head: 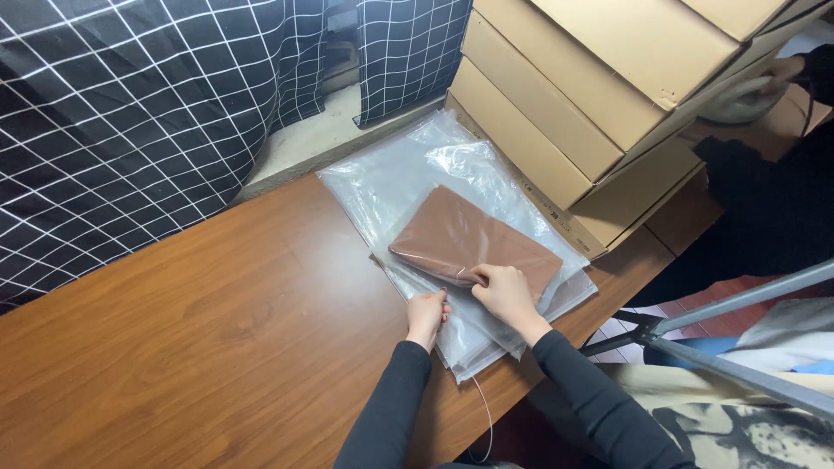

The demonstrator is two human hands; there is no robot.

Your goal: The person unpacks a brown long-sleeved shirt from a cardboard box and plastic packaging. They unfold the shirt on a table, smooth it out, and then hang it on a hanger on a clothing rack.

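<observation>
The left hand (426,314) lies nearest, fingers curled down on the near edge of the clear plastic bags (391,187). The right hand (504,291), just beside it, pinches the near edge of the folded brown cloth (465,239) on those bags. Behind the bags stand 3 stacked cardboard boxes (556,95); under them, a wooden table (217,330).

Single head view, looking steeply down, near, over wooden table (217,321) edge.
</observation>
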